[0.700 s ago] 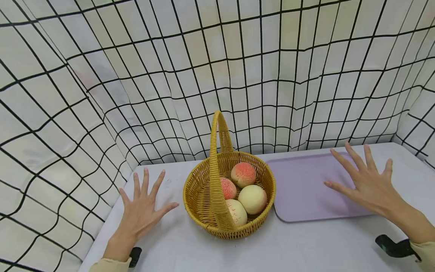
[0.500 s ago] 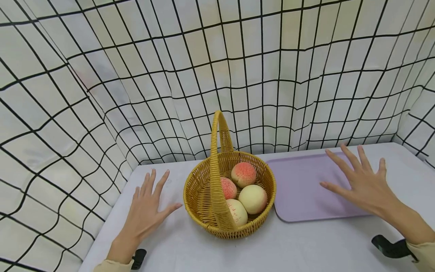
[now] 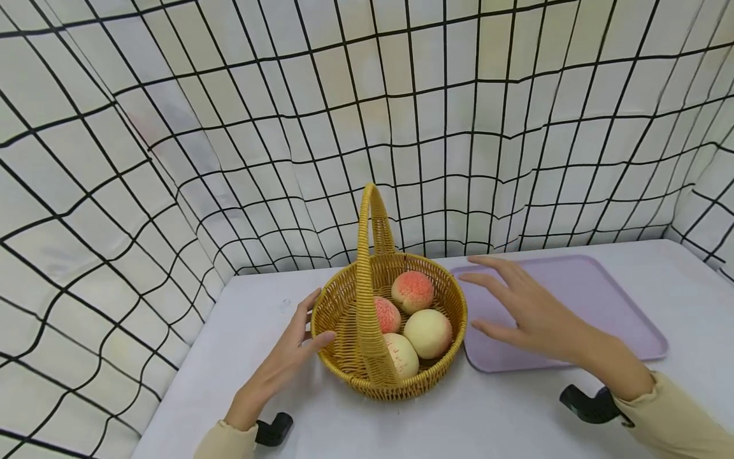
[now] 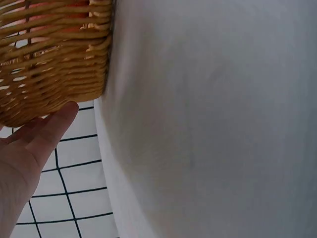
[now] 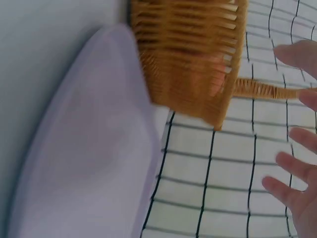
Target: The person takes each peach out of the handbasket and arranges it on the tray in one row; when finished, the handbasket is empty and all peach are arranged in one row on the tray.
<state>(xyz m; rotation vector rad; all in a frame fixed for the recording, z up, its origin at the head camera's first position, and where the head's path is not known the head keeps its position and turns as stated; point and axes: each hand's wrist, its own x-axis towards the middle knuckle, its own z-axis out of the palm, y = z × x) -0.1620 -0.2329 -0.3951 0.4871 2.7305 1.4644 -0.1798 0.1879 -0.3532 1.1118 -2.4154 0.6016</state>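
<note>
A golden wicker basket (image 3: 395,391) with a tall arched handle (image 3: 365,287) stands upright on the white table. Inside lie several peaches, among them a reddish one (image 3: 413,291) and a pale one (image 3: 428,333); the handle partly covers two others. My left hand (image 3: 287,357) is at the basket's left rim, thumb over the rim and extended fingers along the outside. The left wrist view has a fingertip against or very near the weave of the basket (image 4: 54,64). Fingers spread, my right hand (image 3: 533,312) hovers over the tray, apart from the basket's right side.
A flat lilac tray (image 3: 608,306) lies right of the basket, close to its side. White cloth walls with a black grid (image 3: 447,159) rise behind and to the left of the table (image 3: 487,414). A dark mount (image 3: 590,405) sits at my right wrist.
Both hands have moved inward toward the basket: my left one rightward to its rim, my right one leftward across the tray. The basket and peaches have stayed in place.
</note>
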